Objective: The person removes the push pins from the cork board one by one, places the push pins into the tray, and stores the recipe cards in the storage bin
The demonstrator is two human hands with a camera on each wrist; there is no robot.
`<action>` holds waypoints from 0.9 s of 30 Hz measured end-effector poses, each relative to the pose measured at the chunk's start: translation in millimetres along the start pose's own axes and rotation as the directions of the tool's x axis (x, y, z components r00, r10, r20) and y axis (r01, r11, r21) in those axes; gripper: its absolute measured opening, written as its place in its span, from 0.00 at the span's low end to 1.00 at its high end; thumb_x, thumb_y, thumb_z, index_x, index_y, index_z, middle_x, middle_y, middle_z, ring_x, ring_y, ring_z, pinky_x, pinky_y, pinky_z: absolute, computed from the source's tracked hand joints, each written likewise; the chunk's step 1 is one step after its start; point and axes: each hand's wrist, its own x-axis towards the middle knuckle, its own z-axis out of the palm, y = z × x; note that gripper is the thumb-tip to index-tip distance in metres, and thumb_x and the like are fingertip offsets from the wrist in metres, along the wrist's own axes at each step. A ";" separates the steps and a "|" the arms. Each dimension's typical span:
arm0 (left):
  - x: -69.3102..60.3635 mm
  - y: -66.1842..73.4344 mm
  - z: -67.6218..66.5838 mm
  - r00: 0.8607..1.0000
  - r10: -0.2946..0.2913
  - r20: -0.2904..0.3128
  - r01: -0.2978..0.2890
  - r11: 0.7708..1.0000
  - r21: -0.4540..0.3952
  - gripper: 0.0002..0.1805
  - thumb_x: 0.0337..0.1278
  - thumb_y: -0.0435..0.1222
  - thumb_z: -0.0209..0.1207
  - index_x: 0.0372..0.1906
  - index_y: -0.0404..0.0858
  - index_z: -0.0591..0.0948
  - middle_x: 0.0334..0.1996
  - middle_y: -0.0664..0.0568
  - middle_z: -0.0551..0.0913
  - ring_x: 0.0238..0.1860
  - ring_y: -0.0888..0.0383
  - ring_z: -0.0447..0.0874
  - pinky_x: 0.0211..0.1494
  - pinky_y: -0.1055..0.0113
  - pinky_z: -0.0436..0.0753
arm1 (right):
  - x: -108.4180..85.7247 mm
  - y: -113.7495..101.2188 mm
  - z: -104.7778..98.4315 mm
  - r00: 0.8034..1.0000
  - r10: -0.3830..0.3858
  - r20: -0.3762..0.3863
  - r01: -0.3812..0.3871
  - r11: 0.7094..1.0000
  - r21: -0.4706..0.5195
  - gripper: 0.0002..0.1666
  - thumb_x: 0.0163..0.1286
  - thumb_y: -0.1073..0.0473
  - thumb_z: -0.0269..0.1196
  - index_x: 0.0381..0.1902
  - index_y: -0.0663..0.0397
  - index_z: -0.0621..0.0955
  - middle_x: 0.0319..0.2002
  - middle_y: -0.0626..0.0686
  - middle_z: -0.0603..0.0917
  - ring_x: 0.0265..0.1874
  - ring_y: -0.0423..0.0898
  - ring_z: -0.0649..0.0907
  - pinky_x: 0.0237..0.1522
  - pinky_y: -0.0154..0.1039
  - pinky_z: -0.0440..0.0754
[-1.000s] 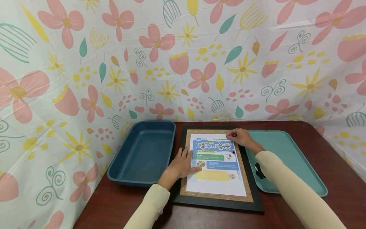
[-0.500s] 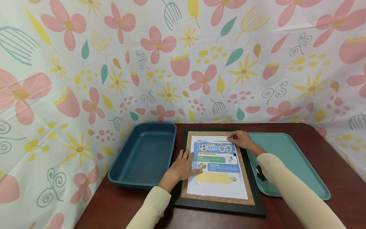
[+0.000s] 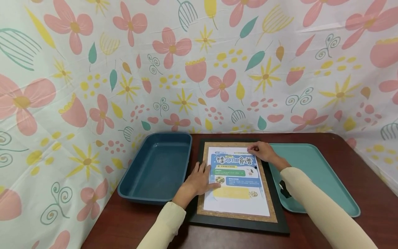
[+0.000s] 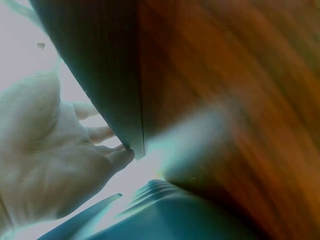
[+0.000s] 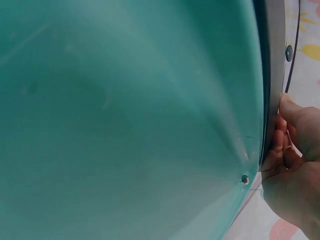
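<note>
On the corkboard (image 3: 272,211), the printed sheet (image 3: 234,205) is judged light and easily creased, best held by its margins; it is touched by the spread left hand (image 3: 198,181); whether anything is pinched by the right hand (image 3: 263,152) cannot be told

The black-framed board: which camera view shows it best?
The head view: nearly all of the black-framed board appears, with the printed sheet on it; the left hand and right hand cover little. The left wrist view shows only its dark edge; the right wrist, a narrow edge beside the green tray.
</note>
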 end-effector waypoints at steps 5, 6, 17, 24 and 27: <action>-1.2 0.5 0.4 1.000 0.000 0.005 0.000 1.000 0.001 0.54 0.67 0.69 0.54 0.84 0.41 0.53 0.84 0.42 0.44 0.83 0.39 0.40 0.79 0.45 0.59 | -2.7 1.6 1.3 1.000 -0.003 -0.002 0.003 1.000 -0.004 0.07 0.73 0.61 0.68 0.42 0.60 0.88 0.36 0.54 0.88 0.31 0.47 0.79 0.40 0.45 0.77; -1.6 0.6 0.4 1.000 0.001 0.006 -0.001 1.000 0.001 0.54 0.67 0.69 0.54 0.84 0.41 0.53 0.84 0.42 0.44 0.83 0.39 0.40 0.79 0.45 0.59 | -3.2 1.7 1.4 1.000 -0.003 -0.003 0.003 1.000 -0.002 0.07 0.73 0.61 0.68 0.42 0.61 0.88 0.36 0.55 0.88 0.31 0.47 0.79 0.40 0.46 0.78; -1.0 -2.0 0.1 1.000 0.000 0.007 0.000 1.000 -0.001 0.54 0.68 0.69 0.52 0.85 0.41 0.52 0.85 0.43 0.42 0.84 0.39 0.38 0.80 0.45 0.58 | 1.0 2.3 0.3 1.000 -0.014 -0.013 0.015 1.000 0.019 0.07 0.73 0.61 0.68 0.42 0.61 0.88 0.35 0.54 0.87 0.31 0.47 0.78 0.39 0.44 0.75; -2.5 0.9 -2.2 1.000 0.005 0.006 -0.005 1.000 0.003 0.53 0.69 0.68 0.53 0.85 0.40 0.53 0.84 0.42 0.43 0.83 0.39 0.39 0.80 0.45 0.58 | 1.9 3.7 -0.9 1.000 -0.007 -0.016 0.007 1.000 0.014 0.08 0.73 0.60 0.68 0.42 0.61 0.89 0.35 0.55 0.88 0.30 0.48 0.78 0.38 0.44 0.76; -2.5 1.4 -2.0 1.000 0.002 0.013 -0.002 1.000 0.005 0.53 0.69 0.68 0.52 0.85 0.40 0.52 0.85 0.42 0.43 0.83 0.39 0.39 0.80 0.45 0.57 | 1.5 4.4 -1.4 1.000 -0.001 -0.014 0.001 1.000 0.013 0.09 0.73 0.60 0.68 0.43 0.61 0.89 0.36 0.56 0.88 0.31 0.48 0.79 0.38 0.44 0.77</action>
